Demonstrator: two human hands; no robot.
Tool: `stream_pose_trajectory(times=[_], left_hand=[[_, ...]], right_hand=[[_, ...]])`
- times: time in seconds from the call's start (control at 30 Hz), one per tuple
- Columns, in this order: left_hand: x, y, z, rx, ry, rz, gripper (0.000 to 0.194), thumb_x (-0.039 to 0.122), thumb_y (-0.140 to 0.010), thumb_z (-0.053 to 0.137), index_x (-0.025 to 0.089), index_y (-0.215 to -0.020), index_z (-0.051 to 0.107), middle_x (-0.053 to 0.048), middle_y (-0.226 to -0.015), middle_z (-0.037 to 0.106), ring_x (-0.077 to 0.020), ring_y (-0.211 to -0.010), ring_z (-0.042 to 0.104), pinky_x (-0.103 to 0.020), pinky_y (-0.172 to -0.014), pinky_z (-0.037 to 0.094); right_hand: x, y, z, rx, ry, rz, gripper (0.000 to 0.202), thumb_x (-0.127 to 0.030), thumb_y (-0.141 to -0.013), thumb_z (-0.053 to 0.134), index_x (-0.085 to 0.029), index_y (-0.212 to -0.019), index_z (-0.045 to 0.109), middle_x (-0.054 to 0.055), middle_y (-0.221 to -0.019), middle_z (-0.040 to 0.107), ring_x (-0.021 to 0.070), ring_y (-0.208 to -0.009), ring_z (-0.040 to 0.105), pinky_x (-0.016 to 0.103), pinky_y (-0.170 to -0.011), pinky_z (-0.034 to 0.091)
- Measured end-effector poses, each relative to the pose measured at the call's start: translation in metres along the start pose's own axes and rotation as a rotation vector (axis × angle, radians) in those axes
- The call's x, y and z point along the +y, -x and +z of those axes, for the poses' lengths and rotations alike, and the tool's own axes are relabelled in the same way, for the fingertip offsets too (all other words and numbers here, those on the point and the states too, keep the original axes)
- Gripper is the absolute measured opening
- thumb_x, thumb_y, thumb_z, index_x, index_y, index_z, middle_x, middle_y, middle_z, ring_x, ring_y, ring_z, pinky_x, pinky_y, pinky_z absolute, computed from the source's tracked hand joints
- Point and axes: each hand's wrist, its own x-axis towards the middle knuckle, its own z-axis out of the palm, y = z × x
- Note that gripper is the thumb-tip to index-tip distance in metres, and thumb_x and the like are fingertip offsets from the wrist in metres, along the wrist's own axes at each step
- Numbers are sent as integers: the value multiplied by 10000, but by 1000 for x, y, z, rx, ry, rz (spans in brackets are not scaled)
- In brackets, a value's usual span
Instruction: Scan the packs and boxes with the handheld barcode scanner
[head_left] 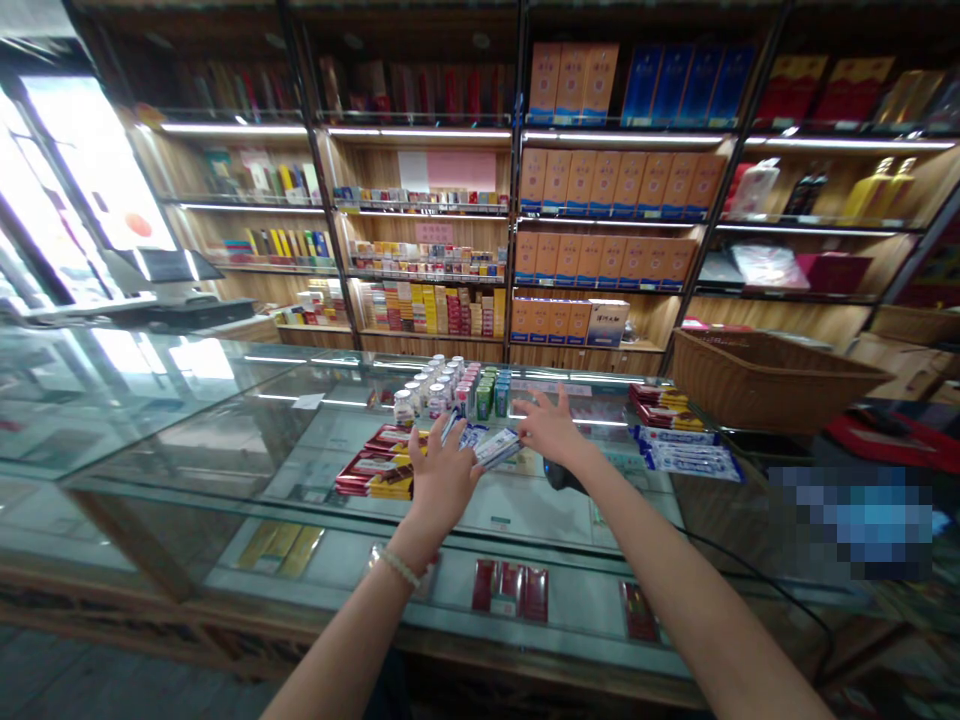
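My left hand (442, 475) reaches over the glass counter (517, 495) with its fingers spread above blue-and-white wrapped packets. Its thumb is beside the left end of a slim blue-and-white packet (496, 448), which lies slanted between my hands. At the packet's right end are the thumb and lower fingers of my right hand (553, 432), while its upper fingers stretch outward. More blue-and-white packets (474, 434) lie behind my left fingers, partly hidden. Left of that hand are stacked red and yellow packets (371, 468). Rows of small white-capped bottles (435, 385) and green cans (486, 393) stand just behind.
A dark handheld device (559, 474) lies below my right wrist, and a black cable (750, 572) runs right. Further right are more blue-and-white packets (690, 455), red-yellow packets (664, 408) and a wicker basket (772, 380). Shelves of boxes (607, 260) line the wall.
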Motion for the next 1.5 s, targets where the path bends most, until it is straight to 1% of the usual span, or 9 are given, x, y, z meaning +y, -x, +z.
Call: stream_pose_trajectory(times=[0.23, 0.47, 0.6, 0.73, 0.87, 1.13, 1.23, 1.37, 1.5], left_hand=[[-2, -4, -3, 0, 22, -23, 73, 300, -832, 743, 266, -782, 784, -60, -1483, 615, -392, -1486, 385, -715, -1216, 152], [-3, -10, -4, 10, -8, -23, 84, 292, -854, 722, 268, -805, 786, -54, -1475, 622, -384, -1487, 384, -716, -1205, 180], [-5, -18, -6, 22, -22, -21, 120, 326, -874, 710, 278, -793, 782, -44, -1481, 617, -376, -1487, 383, -717, -1201, 177], [-5, -29, -9, 38, -20, -19, 129, 345, -884, 700, 286, -811, 788, -38, -1495, 604, -374, -1495, 365, -708, -1205, 166], [-4, -39, -10, 30, 17, -26, 158, 370, -895, 683, 288, -827, 801, -45, -1516, 581, -390, -1502, 340, -715, -1205, 144], [0, -60, -7, -20, 117, -33, 203, 390, -934, 621, 306, -901, 803, -50, -1572, 514, -401, -1515, 299, -730, -1199, 131], [6, -69, -4, -18, 130, -32, 222, 395, -951, 594, 306, -923, 795, -54, -1604, 473, -392, -1526, 281, -714, -1204, 137], [14, -81, 9, 36, 120, -9, 251, 411, -972, 548, 318, -948, 780, -48, -1640, 418, -382, -1532, 262, -714, -1197, 135], [24, -95, 22, 80, 110, 29, 271, 418, -986, 510, 323, -973, 763, -39, -1637, 424, -350, -1541, 253, -690, -1208, 127]], right_hand=[[6, 4, -4, 53, -13, 0, 122, -285, -918, 683, -319, -902, 799, -16, -1517, 574, 336, -1507, 340, 766, -1198, 19], [11, 8, -6, 103, -33, 33, 139, -315, -947, 662, -321, -900, 793, -21, -1528, 564, 340, -1514, 330, 779, -1182, 47], [17, 10, -7, 136, -80, 61, 170, -334, -964, 633, -327, -893, 787, -42, -1537, 552, 325, -1516, 326, 767, -1186, 46], [23, 12, -9, 163, -119, 110, 207, -333, -980, 595, -335, -906, 788, -46, -1543, 545, 331, -1511, 325, 770, -1178, 54], [30, 14, -10, 173, -133, 151, 221, -356, -993, 575, -348, -922, 785, -57, -1563, 520, 336, -1517, 307, 765, -1175, 62], [42, 23, -13, 191, -133, 224, 244, -371, -1014, 531, -343, -983, 772, -30, -1626, 435, 339, -1522, 280, 736, -1174, 126], [49, 25, -10, 213, -123, 262, 260, -362, -1022, 507, -333, -992, 763, -20, -1639, 413, 337, -1525, 264, 719, -1176, 150], [62, 28, -2, 238, -90, 301, 286, -366, -1030, 465, -319, -1010, 747, 4, -1657, 376, 337, -1533, 239, 708, -1174, 169], [75, 30, 5, 262, -51, 332, 312, -367, -1036, 425, -311, -1040, 732, 18, -1676, 337, 338, -1543, 218, 698, -1176, 181]])
